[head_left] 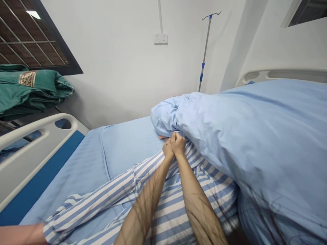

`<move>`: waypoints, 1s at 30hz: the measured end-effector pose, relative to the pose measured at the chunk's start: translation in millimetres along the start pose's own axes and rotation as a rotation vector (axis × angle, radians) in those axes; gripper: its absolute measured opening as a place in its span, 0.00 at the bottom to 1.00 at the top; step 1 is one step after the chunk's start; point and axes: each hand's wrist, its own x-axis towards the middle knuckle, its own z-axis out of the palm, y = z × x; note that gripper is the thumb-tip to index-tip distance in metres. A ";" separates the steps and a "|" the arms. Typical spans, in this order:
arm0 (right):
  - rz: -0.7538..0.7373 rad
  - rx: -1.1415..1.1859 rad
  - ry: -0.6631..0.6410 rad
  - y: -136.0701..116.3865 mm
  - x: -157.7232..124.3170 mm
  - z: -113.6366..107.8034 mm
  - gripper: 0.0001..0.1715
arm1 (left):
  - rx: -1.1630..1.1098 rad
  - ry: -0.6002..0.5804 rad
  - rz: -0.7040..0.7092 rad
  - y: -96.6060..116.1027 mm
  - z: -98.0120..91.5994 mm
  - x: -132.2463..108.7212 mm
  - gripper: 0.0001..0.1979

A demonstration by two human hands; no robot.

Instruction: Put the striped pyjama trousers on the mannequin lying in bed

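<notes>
Side by side and touching, my left hand (168,149) and my right hand (178,144) are closed at the edge of a light blue quilt (209,119). The right hand pinches the quilt's edge; the left hand's fingertips are hidden, but it seems to grip the same edge. Under my forearms lies a figure in blue-and-white striped pajamas (107,194), its upper part covered by the quilt. Some fingers (161,137) of that figure show just past my left hand. A bare ankle (22,234) sticks out of the trouser leg at lower left.
The figure lies on a bed sheet (125,139). A footboard (46,136) rises on the left, a headboard (288,73) at the far right. Behind the bed stand a drip pole (205,51) and a wall with a socket (160,38). Green fabric (33,88) hangs at the left.
</notes>
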 end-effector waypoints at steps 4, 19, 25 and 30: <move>0.133 -0.001 -0.013 17.0 5.8 2.5 0.25 | -0.064 0.056 -0.101 3.9 -3.0 -3.4 0.20; 0.157 -0.297 -0.050 22.9 -1.8 14.0 0.26 | -0.161 -0.390 -0.205 -125.9 -151.9 -86.2 0.19; 0.092 -0.371 -0.048 23.9 -5.2 13.6 0.26 | 0.070 -0.474 -0.414 -219.3 -280.7 -198.7 0.23; 0.062 -0.403 -0.030 28.5 -5.0 13.3 0.25 | 0.215 -0.447 -0.415 -234.0 -300.7 -253.0 0.21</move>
